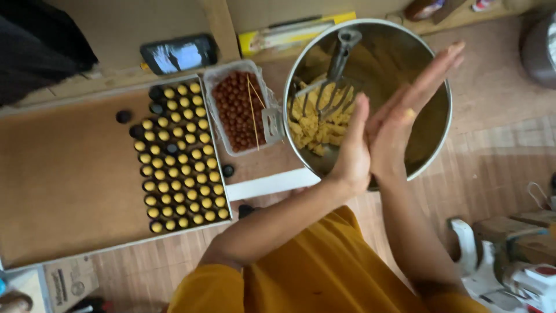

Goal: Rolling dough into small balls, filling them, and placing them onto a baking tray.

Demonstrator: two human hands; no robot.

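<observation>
Both palms, left hand (352, 152) against right hand (405, 113), point up-right over bowl (440, 148).

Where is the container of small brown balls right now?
In the head view, the clear container of brown balls sits left of centre, between the tray of yellow-filled dark cups on its left and the steel bowl on its right.

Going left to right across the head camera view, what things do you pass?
Flat tray → rows of yellow balls in dark cups → tub of brown balls → left hand → right hand pressed together over the steel bowl.
</observation>
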